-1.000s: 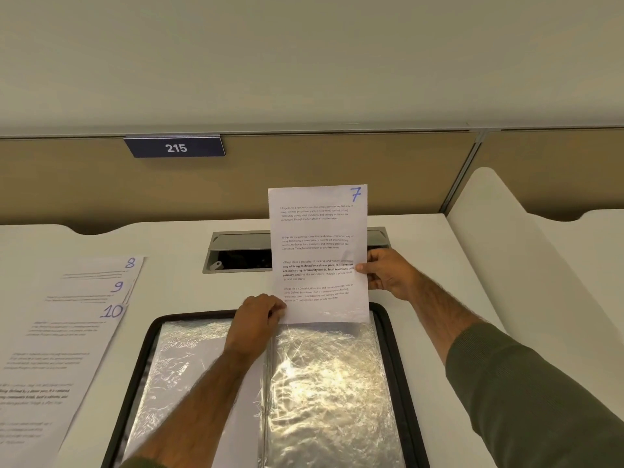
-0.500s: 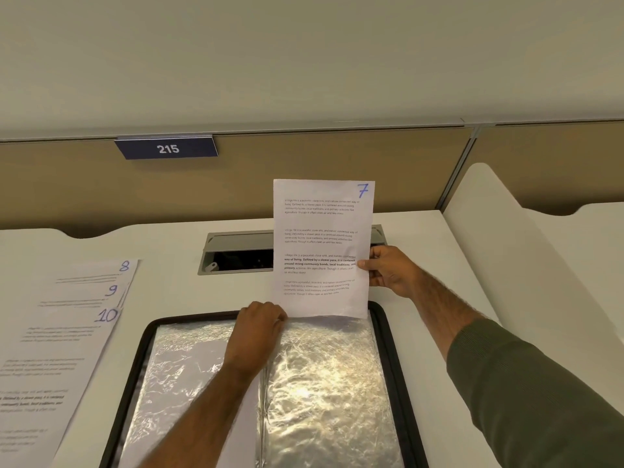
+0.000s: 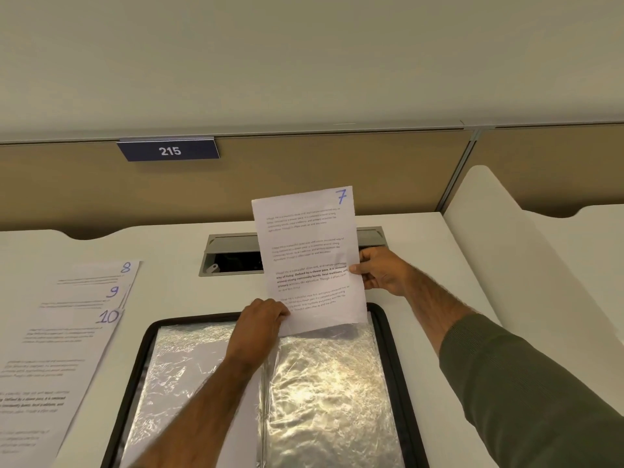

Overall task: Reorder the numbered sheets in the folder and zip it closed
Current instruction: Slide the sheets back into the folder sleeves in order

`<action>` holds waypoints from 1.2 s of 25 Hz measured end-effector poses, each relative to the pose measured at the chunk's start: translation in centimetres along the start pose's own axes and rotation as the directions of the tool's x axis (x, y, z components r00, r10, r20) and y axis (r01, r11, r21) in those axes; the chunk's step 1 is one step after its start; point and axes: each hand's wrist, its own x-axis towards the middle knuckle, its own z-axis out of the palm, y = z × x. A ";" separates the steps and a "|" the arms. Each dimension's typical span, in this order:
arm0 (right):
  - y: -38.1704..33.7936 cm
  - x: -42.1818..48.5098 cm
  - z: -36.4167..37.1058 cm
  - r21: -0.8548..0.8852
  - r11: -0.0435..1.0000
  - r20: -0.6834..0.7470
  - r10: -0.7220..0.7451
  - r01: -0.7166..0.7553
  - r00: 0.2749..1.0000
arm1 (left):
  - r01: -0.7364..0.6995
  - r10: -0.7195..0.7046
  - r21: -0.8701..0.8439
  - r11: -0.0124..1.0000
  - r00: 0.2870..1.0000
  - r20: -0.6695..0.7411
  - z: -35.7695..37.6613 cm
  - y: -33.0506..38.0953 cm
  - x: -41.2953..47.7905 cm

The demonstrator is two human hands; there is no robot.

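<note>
Sheet 7 (image 3: 309, 261) is held nearly upright, tilted a little, over the far end of the folder (image 3: 389, 336), printed side toward the camera, with the blue "7" at its top right corner. The right hand (image 3: 381, 270) is closed on the sheet's right edge, thumb on the front and fingers behind. The left hand (image 3: 261, 324) is curled at the sheet's lower left corner and grips it there; whether the mouth of the pocket is also gripped cannot be told. The sheet's bottom edge is met by the top of the right-hand clear pocket (image 3: 331, 383), and a thin strip of it looks tucked behind the plastic. The black-rimmed folder is laid open and flat at the middle of the tabletop's near edge, with crinkled shiny pockets on both halves. Loose sheets (image 3: 67, 332) are fanned along the left edge of the tabletop (image 3: 162, 261), numbered 8, 9 and 10 in blue at their top right corners. A grey cable hatch (image 3: 233, 253) is set near the far edge, partly hidden behind sheet 7. A dark sign (image 3: 169, 151) reading 215 is fixed on the tan partition (image 3: 337, 167) beyond the far edge.
</note>
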 end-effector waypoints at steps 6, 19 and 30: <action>0.2 -0.5 1.6 -0.148 0.989 0.028 0.013 -0.009 1.000 | 0.105 -0.112 -0.083 0.991 0.990 -0.088 0.5 0.1 0.6; 1.8 -2.7 0.5 -0.199 0.978 0.107 0.082 -0.060 0.991 | 0.597 -0.585 -0.614 0.517 0.769 0.256 -1.1 -0.1 5.6; 2.0 -2.2 0.4 -0.449 0.884 -0.001 0.145 -0.131 0.989 | 0.601 -0.571 -0.589 0.539 0.776 0.269 -0.9 -0.2 6.5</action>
